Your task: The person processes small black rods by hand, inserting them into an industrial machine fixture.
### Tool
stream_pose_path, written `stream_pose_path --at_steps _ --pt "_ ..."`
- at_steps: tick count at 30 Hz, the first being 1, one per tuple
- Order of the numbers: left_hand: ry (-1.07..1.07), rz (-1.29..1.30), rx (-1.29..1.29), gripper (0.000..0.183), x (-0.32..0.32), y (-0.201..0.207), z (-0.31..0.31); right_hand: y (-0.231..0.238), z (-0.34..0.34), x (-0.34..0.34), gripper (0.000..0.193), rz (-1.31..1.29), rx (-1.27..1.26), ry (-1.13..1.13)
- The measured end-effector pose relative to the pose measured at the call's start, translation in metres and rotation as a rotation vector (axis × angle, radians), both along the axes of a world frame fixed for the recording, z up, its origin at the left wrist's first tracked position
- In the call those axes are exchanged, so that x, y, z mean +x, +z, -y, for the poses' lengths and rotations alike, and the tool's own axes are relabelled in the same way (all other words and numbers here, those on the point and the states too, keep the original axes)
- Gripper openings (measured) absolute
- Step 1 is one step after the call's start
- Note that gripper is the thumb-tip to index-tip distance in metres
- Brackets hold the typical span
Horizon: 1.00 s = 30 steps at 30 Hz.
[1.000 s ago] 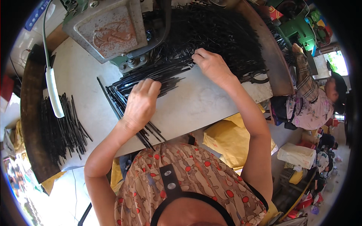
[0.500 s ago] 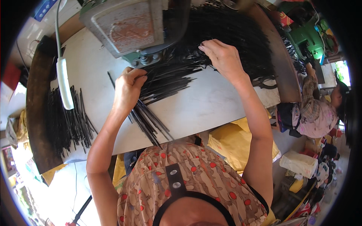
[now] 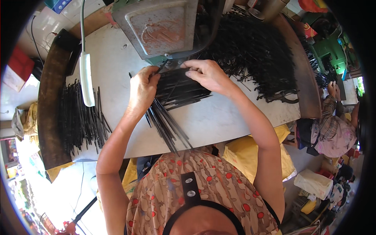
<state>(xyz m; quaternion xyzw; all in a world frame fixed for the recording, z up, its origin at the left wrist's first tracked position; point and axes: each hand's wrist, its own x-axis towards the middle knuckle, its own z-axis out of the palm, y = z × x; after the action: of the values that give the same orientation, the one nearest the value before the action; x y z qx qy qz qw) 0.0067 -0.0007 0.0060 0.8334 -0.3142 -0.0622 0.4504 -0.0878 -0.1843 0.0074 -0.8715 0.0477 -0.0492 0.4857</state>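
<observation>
My left hand [image 3: 144, 88] is closed in a pinch on thin black strips. A loose bundle of strips [image 3: 166, 127] fans out below it toward the front edge of the table, and one strip sticks out past its fingertips toward the machine. Facing it, my right hand [image 3: 209, 76] has its fingers curled together just under the machine head [image 3: 162, 29]; whatever lies between their tips is too small to make out. A flat layer of black strips [image 3: 182, 94] lies on the pale tabletop [image 3: 235, 117] between and below the hands.
A large heap of black strips [image 3: 250, 51] covers the right back of the table. More strips [image 3: 84, 121] lie at the left, beneath a white lamp [image 3: 87, 80] on a cable. A raised brown rim [image 3: 51, 113] borders the table. Another person [image 3: 333, 133] sits at the far right.
My right hand has moved left from the heap to the machine head, close to my left hand. The left hand keeps its pinch. The whole view has shifted slightly.
</observation>
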Motion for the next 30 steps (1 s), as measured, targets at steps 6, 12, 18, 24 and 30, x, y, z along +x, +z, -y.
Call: stream_pose_path --at_steps 6,12,18,24,30 --pt "0.024 -0.16 0.067 0.019 0.0 0.007 0.004 -0.004 -0.015 0.019 0.02 0.003 0.265 -0.055" --pt "-0.002 0.151 0.025 0.016 0.011 -0.01 0.001 -0.002 -0.017 0.016 0.017 -0.022 0.418 -0.091" --pt "0.024 0.77 0.247 0.012 0.012 0.007 -0.012 -0.002 -0.014 0.01 0.015 -0.041 0.52 -0.114" --pt "-0.093 0.263 0.086 0.015 -0.006 0.009 -0.018 -0.002 -0.015 0.012 0.017 -0.021 0.533 -0.116" --pt "-0.123 -0.185 0.002 0.018 -0.009 0.017 -0.009 -0.001 -0.018 0.013 0.022 -0.049 0.653 -0.133"
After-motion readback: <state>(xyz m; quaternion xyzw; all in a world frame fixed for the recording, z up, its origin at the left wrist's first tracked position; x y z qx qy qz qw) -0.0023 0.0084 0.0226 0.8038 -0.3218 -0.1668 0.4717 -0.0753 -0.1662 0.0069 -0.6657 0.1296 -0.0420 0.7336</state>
